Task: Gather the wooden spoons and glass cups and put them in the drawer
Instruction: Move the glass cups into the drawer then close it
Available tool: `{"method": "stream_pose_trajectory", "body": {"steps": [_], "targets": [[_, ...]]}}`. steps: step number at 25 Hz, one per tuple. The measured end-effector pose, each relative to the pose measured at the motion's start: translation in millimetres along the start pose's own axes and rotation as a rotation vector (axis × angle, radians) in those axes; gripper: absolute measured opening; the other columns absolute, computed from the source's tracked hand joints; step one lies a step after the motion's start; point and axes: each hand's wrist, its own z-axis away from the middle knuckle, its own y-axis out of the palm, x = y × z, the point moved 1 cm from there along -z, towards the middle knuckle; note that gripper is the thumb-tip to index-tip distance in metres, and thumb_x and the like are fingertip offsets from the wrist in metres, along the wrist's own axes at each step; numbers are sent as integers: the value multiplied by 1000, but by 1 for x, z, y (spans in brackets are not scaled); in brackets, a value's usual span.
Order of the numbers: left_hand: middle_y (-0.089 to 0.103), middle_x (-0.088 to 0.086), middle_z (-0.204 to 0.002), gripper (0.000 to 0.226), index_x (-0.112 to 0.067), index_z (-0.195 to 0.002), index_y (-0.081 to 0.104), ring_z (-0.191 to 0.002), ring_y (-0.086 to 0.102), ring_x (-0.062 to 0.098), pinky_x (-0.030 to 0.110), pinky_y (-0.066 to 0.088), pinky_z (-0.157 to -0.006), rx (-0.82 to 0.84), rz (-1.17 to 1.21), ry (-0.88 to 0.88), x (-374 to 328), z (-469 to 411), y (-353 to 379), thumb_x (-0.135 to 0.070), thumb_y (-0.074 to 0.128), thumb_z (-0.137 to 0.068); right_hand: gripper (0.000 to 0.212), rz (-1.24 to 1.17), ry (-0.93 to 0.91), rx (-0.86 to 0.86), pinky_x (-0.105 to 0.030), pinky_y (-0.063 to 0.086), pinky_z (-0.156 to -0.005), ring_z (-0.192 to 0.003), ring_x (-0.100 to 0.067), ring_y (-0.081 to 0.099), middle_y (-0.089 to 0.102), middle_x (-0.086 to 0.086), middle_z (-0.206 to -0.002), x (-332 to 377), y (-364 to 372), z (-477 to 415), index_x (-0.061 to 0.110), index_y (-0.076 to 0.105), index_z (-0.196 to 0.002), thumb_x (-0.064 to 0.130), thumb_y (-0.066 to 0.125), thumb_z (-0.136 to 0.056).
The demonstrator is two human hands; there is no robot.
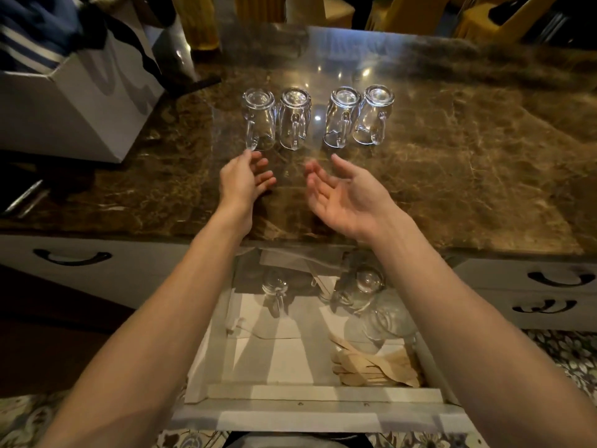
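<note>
Several clear glass cups with handles stand upside down in a row on the brown marble counter (452,176); the leftmost cup (258,119) and its neighbour (294,118) form one pair, two more (341,116) (373,114) another. My left hand (243,179) is open just below the leftmost cup, thumb tip almost at its handle. My right hand (339,192) is open, palm up, below the right pair, touching nothing. Below me the drawer (310,412) is pulled out. It holds glass cups (363,291) (274,286) at the back and a pile of wooden spoons (371,367) at the front right.
A white box (77,101) with dark blue cloth in it stands on the counter at the left. Closed drawers with black handles (72,257) (557,279) flank the open one. Patterned floor lies below, and yellow chairs (403,11) stand beyond the counter.
</note>
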Motion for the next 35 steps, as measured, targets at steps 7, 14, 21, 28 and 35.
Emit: {"method": "stream_pose_trajectory", "body": {"steps": [7,14,21,28,35], "targets": [[60,-11,-95,20,-23,-109,59,-84,62,6,21,55,-68,-42,-384,306,-11,-25,-22,-33,52,-94,26,1003,-706,-550,-26,56,-76,-82,-11,64,69,-5,-101,17,25,-68,10,66,-107,27,62,-89],[68,-11,-98,29,-21,-111,67,-88,61,-3,17,50,-79,66,-695,437,-29,-47,-19,-37,60,-88,26,1363,-886,-663,-16,45,-64,-67,-4,58,74,2,-85,27,38,-77,15,74,-89,39,71,-79],[70,-10,-88,13,-28,-97,70,-88,67,7,33,55,-86,229,-661,378,-40,-50,-22,-31,67,-84,23,1374,-634,-543,-35,56,-81,-80,-13,69,75,0,-87,41,41,-78,15,75,-90,35,71,-80],[68,-14,-89,17,-26,-101,69,-91,64,2,30,54,-88,208,-701,464,-43,-33,-32,-29,66,-85,22,1421,-725,-472,-36,57,-81,-81,-11,68,74,1,-88,30,34,-52,16,75,-94,32,73,-78],[66,-17,-97,24,-22,-108,65,-93,63,-4,13,51,-80,237,-606,558,-50,39,-59,-26,65,-85,21,1335,-870,-307,-31,59,-76,-76,-6,69,75,3,-83,0,23,12,17,76,-93,29,75,-76]]}}
